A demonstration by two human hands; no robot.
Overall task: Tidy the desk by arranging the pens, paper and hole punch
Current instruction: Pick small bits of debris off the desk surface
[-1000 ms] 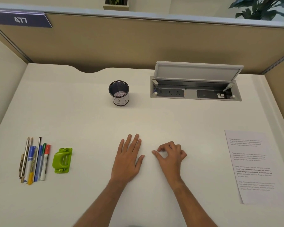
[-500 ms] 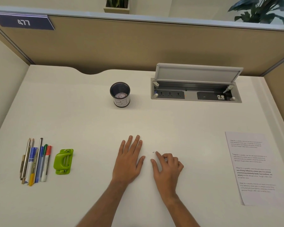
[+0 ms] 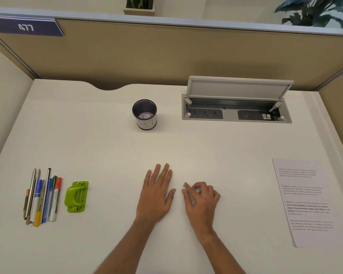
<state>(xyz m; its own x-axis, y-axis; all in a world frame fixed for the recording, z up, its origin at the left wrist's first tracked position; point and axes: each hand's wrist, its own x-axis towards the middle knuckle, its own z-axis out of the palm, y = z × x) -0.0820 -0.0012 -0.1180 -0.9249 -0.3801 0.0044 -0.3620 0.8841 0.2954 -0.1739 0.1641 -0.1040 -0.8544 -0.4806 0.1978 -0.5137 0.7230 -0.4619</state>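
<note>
Head view, desk from above. My left hand [image 3: 156,194] lay flat on the desk [image 3: 107,151], palm down and fingers straight, holding nothing; it had kept that pose through the last second.

The only change was in my right hand [image 3: 201,198], just beside it. A second earlier it was curled with thumb against forefinger. It then drew back toward me with the forefinger stretched out, and now its fingers were curled again, with the fingertips [image 3: 186,184] at a tiny speck [image 3: 183,186] on the desk. The speck was too small to identify, and whether I pinched it I could not tell. The hand gripped none of the task's things.

Those things had not moved. The pens [image 3: 42,196] lay side by side at the near left, the hole punch [image 3: 76,196] just beside them on their right. The paper [image 3: 303,200] lay flat at the far right, well apart from both hands. The cup [image 3: 145,114] stood upright toward the back, with no pens in it.

Judgement: the movement was fidgeting, not tidying. If the pens belonged in the cup, that step was not yet done.
</note>
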